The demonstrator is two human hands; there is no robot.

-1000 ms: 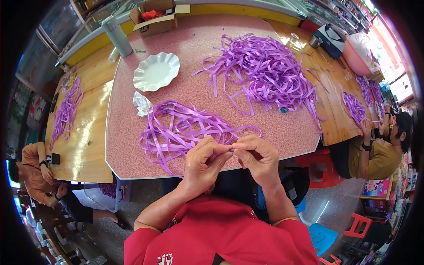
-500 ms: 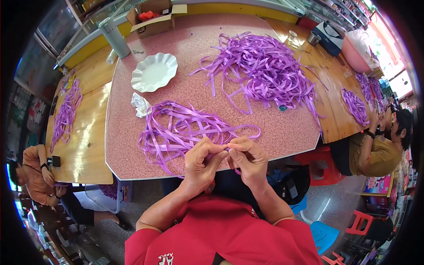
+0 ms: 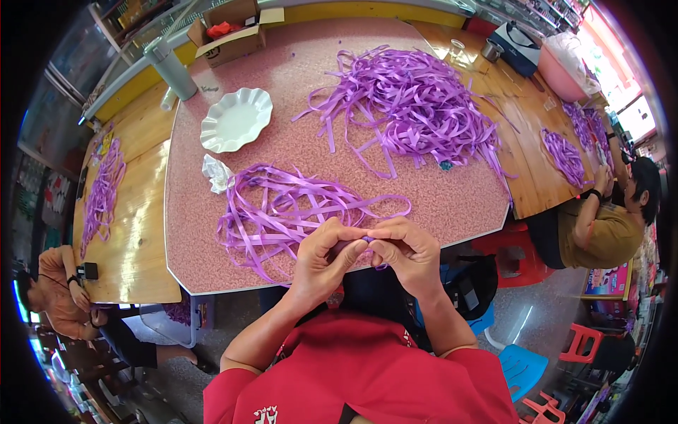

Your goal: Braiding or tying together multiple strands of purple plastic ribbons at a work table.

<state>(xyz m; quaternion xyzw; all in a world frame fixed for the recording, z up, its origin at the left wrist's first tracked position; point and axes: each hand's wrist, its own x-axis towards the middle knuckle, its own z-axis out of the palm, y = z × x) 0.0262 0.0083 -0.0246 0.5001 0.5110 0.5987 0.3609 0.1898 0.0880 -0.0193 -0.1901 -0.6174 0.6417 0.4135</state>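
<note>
The left hand (image 3: 323,260) and the right hand (image 3: 407,256) meet just beyond the near edge of the pink table (image 3: 205,258), thumbs and forefingers pinched together at the tips. Between them is a bit of purple ribbon (image 3: 368,239) (only a sliver of it shows), and a small loop of it hangs below the right hand's fingers. The other fingers are curled in; whether they grip more ribbon is hard to tell. A loose pile of ribbons (image 3: 261,237) lies just beyond the left hand, with a crumpled tissue (image 3: 217,174) beside it and a white plate (image 3: 236,120) farther back.
</note>
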